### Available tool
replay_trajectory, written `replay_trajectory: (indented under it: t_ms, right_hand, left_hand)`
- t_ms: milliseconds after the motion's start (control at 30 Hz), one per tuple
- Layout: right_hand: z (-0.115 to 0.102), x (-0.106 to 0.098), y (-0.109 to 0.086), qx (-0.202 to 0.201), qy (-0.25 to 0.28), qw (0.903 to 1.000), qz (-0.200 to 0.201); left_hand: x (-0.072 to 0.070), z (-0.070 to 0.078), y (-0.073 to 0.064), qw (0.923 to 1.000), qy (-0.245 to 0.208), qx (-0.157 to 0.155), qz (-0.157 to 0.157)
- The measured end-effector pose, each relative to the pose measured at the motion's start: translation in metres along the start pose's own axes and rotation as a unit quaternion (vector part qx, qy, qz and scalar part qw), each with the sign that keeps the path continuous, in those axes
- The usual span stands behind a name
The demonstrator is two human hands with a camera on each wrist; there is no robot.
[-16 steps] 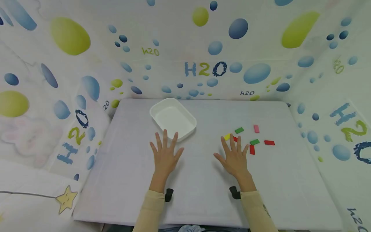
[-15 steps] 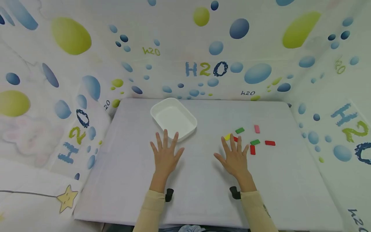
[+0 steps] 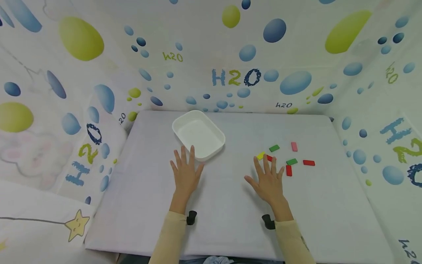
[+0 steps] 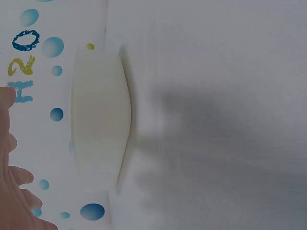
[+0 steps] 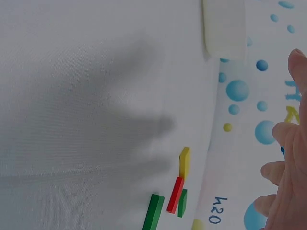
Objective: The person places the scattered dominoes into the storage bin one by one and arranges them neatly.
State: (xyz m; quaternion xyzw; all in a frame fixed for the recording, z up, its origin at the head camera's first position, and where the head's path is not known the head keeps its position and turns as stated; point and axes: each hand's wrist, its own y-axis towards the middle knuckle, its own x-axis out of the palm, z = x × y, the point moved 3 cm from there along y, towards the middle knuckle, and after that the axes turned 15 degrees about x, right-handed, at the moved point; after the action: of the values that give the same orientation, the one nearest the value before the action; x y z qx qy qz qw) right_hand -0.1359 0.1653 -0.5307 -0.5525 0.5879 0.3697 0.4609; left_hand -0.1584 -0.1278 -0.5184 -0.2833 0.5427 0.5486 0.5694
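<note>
My left hand [image 3: 185,178] hovers over the table with fingers spread, its fingertips overlapping the near rim of a white tray [image 3: 184,128] in the head view. Its shadow falls on the cloth in the left wrist view, apart from the hand. My right hand [image 3: 268,185] is held flat above the cloth too, fingers spread, holding nothing. Just beyond its fingertips lie small flat blocks: a yellow block [image 3: 261,156], partly hidden, a red block [image 3: 269,158], and a green block [image 3: 291,161]. In the right wrist view the yellow block [image 5: 185,162] touches or nearly touches the red block [image 5: 175,195].
Another green block [image 3: 274,148], a pink block [image 3: 294,146] and two more red blocks, one upright in view [image 3: 289,171] and one sideways [image 3: 308,162], lie on the right. A white cloth [image 3: 230,220] covers the table. Patterned sheets [image 3: 197,44] surround it.
My left hand has shifted slightly left, its fingers closer together. The right hand has barely moved. The whole head view has shifted a little; tray and blocks stay put on the table.
</note>
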Motion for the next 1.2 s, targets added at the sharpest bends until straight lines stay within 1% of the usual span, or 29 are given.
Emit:
replay_trajectory:
  t_ms: [67, 167, 200, 333, 400, 467, 533, 567, 600, 633, 700, 800, 933, 1033, 1133, 1200]
  right_hand:
    - [0.001, -0.001, -0.001, 0.004, 0.0, 1.0, -0.002]
    - [0.003, -0.001, -0.002, 0.005, -0.006, 1.0, 0.004]
    - [0.003, -0.001, -0.002, 0.005, -0.006, 1.0, 0.004]
    - [0.007, -0.002, -0.001, 0.008, -0.004, 0.9999, 0.006]
    - [0.009, -0.002, -0.002, 0.01, 0.003, 0.9999, 0.006]
    - [0.011, -0.001, -0.002, 0.011, 0.003, 0.9999, 0.005]
    - [0.014, 0.001, -0.003, 0.011, 0.004, 0.9999, 0.006]
    - [0.015, 0.001, -0.004, 0.01, 0.004, 0.9999, 0.008]
    - [0.016, 0.002, -0.005, 0.009, 0.005, 0.9999, 0.011]
    - [0.017, 0.003, -0.005, 0.008, 0.005, 0.9999, 0.014]
    - [0.019, 0.005, -0.007, 0.006, 0.006, 0.9997, 0.021]
    - [0.02, 0.007, -0.01, 0.003, 0.006, 0.9995, 0.031]
    - [0.021, 0.011, -0.013, 0.003, 0.004, 0.9994, 0.035]
    - [0.02, 0.014, -0.014, 0.0, -0.001, 0.9993, 0.037]
    - [0.021, 0.015, -0.014, -0.004, -0.001, 0.999, 0.044]
    - [0.021, 0.014, -0.013, -0.005, 0.003, 0.9988, 0.049]
  left_hand:
    - [0.002, -0.01, 0.007, 0.9994, -0.027, -0.021, -0.002]
    - [0.003, -0.032, 0.022, 0.9961, -0.067, -0.056, -0.002]
    - [0.003, -0.041, 0.029, 0.9944, -0.082, -0.066, -0.002]
    - [0.001, -0.079, 0.062, 0.986, -0.131, -0.104, -0.002]
    - [0.0, -0.097, 0.077, 0.979, -0.166, -0.118, 0.005]
    - [-0.001, -0.114, 0.089, 0.9689, -0.21, -0.13, 0.013]
    - [-0.001, -0.127, 0.097, 0.9559, -0.257, -0.14, 0.021]
    - [0.0, -0.133, 0.1, 0.9506, -0.275, -0.143, 0.021]
    - [0.001, -0.139, 0.102, 0.9464, -0.287, -0.147, 0.017]
    - [0.002, -0.144, 0.104, 0.9437, -0.295, -0.15, 0.011]
    - [0.003, -0.15, 0.107, 0.9398, -0.305, -0.153, -0.006]
    - [0.005, -0.156, 0.11, 0.937, -0.31, -0.157, -0.036]
    - [0.008, -0.158, 0.115, 0.9309, -0.322, -0.16, -0.063]
    - [0.013, -0.156, 0.117, 0.9214, -0.34, -0.17, -0.081]
    - [0.017, -0.153, 0.119, 0.911, -0.363, -0.18, -0.079]
    - [0.02, -0.152, 0.12, 0.9042, -0.379, -0.185, -0.065]
